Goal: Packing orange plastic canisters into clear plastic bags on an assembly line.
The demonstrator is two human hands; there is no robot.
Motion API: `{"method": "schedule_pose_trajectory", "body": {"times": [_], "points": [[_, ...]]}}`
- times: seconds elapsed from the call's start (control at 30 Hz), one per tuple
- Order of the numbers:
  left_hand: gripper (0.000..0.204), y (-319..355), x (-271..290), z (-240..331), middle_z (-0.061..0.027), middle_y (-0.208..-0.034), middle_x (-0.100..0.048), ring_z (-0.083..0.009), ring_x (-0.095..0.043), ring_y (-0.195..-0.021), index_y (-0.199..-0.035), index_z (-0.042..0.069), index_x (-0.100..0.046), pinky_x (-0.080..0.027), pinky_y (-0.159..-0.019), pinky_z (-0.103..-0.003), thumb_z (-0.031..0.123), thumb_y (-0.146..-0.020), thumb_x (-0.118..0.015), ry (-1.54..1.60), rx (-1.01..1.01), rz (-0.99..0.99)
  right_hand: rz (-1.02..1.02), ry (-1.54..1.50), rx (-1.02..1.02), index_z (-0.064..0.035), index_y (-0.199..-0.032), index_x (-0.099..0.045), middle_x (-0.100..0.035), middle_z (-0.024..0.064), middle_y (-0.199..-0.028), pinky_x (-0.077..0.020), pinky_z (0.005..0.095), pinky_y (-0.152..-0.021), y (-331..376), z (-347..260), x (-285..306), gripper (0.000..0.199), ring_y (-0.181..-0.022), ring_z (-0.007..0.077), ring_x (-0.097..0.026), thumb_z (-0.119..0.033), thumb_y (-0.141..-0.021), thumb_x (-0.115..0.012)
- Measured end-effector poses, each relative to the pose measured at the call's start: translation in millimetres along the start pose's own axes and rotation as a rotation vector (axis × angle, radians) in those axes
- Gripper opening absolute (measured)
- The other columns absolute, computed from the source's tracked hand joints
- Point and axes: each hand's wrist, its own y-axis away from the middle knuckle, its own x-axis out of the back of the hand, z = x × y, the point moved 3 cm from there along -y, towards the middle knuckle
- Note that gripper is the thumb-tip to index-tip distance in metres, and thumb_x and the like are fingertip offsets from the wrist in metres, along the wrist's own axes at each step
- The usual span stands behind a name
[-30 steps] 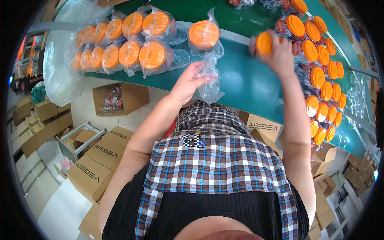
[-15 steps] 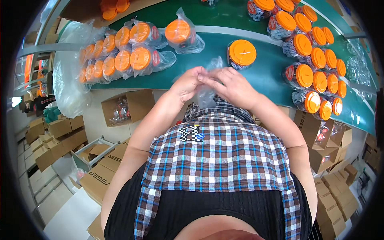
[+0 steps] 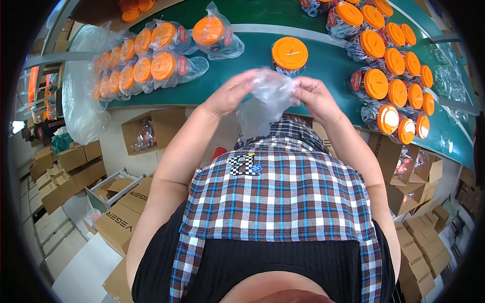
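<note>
Pinching a clear plastic bag (image 3: 265, 98) by its upper edge, both hands meet in front of the chest: the left hand (image 3: 230, 93) grips the bag's left side and the right hand (image 3: 312, 96) its right side, fingers closed on the film. The bag hangs down between them, its long axis running roughly top to bottom, its lower end loose over the plaid apron (image 3: 275, 197). Whether its mouth is already parted cannot be told.

Just beyond the hands, on the green counter (image 3: 237, 60), stands an unbagged jar with an orange lid (image 3: 289, 54), upright. It lies straight ahead of the bag and slightly toward the right hand, which looks the nearer of the two to it.

Farther left on the counter lie bagged jars (image 3: 146, 63) on their sides in rows, with one more bagged jar (image 3: 212, 33) apart from them. To the right, upright unbagged jars (image 3: 391, 76) crowd the counter. Cardboard boxes (image 3: 118, 222) sit on the floor below.
</note>
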Motion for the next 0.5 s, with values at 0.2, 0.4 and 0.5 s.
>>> {"method": "schedule_pose_trajectory", "body": {"times": [0.2,0.4,0.5], "points": [[0.033,9.3,14.5,-36.2,-0.0117,-0.123,-0.063,-0.0223,-0.062,-0.103,-0.122,0.000,-0.061,-0.046,-0.097,-0.034,0.013,-0.092,-0.059,-0.385,0.428,-0.286,0.068,-0.340,-0.065,-0.0004,-0.099,-0.065,-0.061,0.0052,-0.081,-0.0443,0.0213,-0.070,-2.4,13.8,43.6,0.010,-0.071,0.0107,-0.052,-0.005,-0.093,-0.058],[0.031,-0.5,27.3,-78.4,-0.0128,-0.118,-0.064,-0.0224,-0.062,-0.104,-0.119,-0.001,-0.061,-0.044,-0.100,-0.036,0.017,-0.094,-0.055,0.537,0.007,0.067,0.253,-0.626,0.009,-0.0011,-0.098,-0.064,-0.060,0.0039,-0.080,-0.0450,0.0202,-0.068,-12.3,18.8,71.6,0.009,-0.069,0.0097,-0.050,-0.006,-0.094,-0.058],[0.029,-22.5,47.3,-97.4,-0.0132,-0.115,-0.065,-0.0234,-0.062,-0.103,-0.117,-0.001,-0.061,-0.046,-0.097,-0.034,0.014,-0.093,-0.056,0.878,0.040,0.025,0.466,-0.461,-0.054,-0.0014,-0.096,-0.063,-0.060,0.0037,-0.079,-0.0455,0.0202,-0.067,-30.4,2.0,66.7,0.008,-0.068,0.0100,-0.049,-0.008,-0.094,-0.058]]}}
